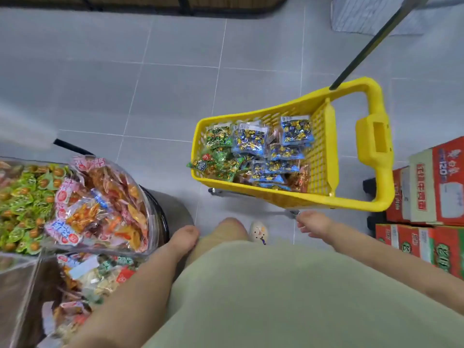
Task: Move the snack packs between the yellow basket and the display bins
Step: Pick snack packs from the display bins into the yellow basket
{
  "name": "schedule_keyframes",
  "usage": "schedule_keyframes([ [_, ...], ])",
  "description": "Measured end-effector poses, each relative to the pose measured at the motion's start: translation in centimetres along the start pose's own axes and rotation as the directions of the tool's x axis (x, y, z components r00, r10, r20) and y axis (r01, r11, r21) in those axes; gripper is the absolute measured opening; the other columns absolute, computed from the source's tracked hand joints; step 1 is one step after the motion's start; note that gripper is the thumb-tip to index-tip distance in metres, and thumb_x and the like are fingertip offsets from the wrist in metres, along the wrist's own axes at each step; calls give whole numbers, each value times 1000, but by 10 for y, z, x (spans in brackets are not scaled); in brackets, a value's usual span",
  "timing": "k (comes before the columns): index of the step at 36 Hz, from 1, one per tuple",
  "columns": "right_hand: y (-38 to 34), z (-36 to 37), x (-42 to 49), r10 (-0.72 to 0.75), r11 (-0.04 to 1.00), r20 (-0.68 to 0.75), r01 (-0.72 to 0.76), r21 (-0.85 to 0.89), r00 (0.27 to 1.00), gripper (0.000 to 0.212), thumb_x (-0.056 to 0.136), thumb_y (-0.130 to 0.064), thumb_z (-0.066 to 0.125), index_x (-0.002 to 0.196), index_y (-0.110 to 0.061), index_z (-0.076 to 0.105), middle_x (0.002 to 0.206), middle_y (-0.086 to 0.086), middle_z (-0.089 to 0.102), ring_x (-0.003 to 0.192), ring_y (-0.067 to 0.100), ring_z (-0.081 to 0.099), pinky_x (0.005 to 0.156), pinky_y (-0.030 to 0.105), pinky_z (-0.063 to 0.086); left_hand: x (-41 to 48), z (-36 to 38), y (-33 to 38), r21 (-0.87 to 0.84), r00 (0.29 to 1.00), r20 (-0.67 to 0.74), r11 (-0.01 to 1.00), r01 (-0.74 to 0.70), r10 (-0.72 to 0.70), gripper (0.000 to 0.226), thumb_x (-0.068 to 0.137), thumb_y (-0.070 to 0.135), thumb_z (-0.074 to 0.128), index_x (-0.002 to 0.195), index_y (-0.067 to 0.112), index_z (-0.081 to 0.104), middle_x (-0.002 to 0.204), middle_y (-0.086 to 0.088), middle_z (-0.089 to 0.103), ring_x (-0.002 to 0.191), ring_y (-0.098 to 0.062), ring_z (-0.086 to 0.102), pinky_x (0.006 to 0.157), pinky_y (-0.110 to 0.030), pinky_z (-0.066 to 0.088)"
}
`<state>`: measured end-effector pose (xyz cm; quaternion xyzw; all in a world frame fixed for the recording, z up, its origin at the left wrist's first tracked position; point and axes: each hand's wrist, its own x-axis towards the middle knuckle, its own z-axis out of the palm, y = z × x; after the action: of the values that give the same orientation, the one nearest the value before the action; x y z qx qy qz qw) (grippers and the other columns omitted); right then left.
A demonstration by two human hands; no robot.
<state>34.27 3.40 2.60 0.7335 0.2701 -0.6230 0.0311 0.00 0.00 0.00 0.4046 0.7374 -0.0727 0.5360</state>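
Fingers of both bare hands hang loosely curled and hold nothing, left hand (pixel 184 236) beside the clear plastic display bins (pixel 150 222) at nine o'clock, right hand (pixel 312 224) just below the yellow plastic basket (pixel 376 146), whose green and blue snack packs (pixel 251 151) lie at one o'clock.

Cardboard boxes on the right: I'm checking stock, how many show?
3: two red-and-white boxes stacked by the yellow basket, one red-and-green box below them. More may lie out of frame.

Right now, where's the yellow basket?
In the head view, the yellow basket stands on the grey tiled floor right of centre, just ahead of the right hand, with red cardboard boxes on its right.
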Motion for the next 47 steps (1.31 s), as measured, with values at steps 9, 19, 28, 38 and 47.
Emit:
schedule_keyframes([
  [9, -87, -28, 27, -123, 992, 24, 122, 29, 992, 11, 95, -25, 50, 91, -16, 54, 80, 2, 53, 70, 13, 50, 63, 24, 40, 49, -42, 81, -138, 999, 20, 990, 30, -28, 30, 98, 12, 44, 70, 20, 47, 69, -1, 50, 62, -16, 48, 53, -19, 42],
  [19, -161, -66, 82, -175, 983, -72, 178, 46, 982, 14, 94, -27, 48, 89, -20, 57, 87, 1, 60, 83, 15, 59, 77, 34, 47, 118, -82, 188, -29, 987, 5, 987, -159, 159, 16, 97, 21, 46, 93, 14, 59, 92, -13, 63, 87, -26, 61, 82, -40, 51],
  [28, -179, -84, 132, -254, 962, -94, 262, 82, 963, 17, 95, -26, 48, 85, -23, 61, 85, 0, 64, 82, 16, 62, 75, 32, 48, 177, -58, 257, -36, 993, -1, 992, -122, 122, 33, 89, 19, 59, 120, 11, 55, 105, -5, 58, 90, -19, 55, 74, -27, 41],
  [38, -165, -78, 135, -228, 972, -88, 232, 44, 970, 18, 98, -27, 46, 85, -27, 58, 100, 0, 66, 92, 17, 63, 80, 36, 53, 189, -19, 266, -220, 986, -152, 975, 33, -68, 74, 71, 29, 84, 123, 12, 34, 122, -15, 52, 102, -29, 55, 87, -37, 47],
  [47, -172, -94, 129, -347, 937, -349, 340, -81, 871, 19, 93, -16, 51, 107, -21, 62, 97, -6, 64, 76, 9, 59, 59, 14, 41, 188, -23, 270, -524, 985, 33, 837, 161, -169, 42, 79, 13, 78, 102, 9, 42, 98, -13, 57, 77, -20, 57, 77, -38, 49],
])
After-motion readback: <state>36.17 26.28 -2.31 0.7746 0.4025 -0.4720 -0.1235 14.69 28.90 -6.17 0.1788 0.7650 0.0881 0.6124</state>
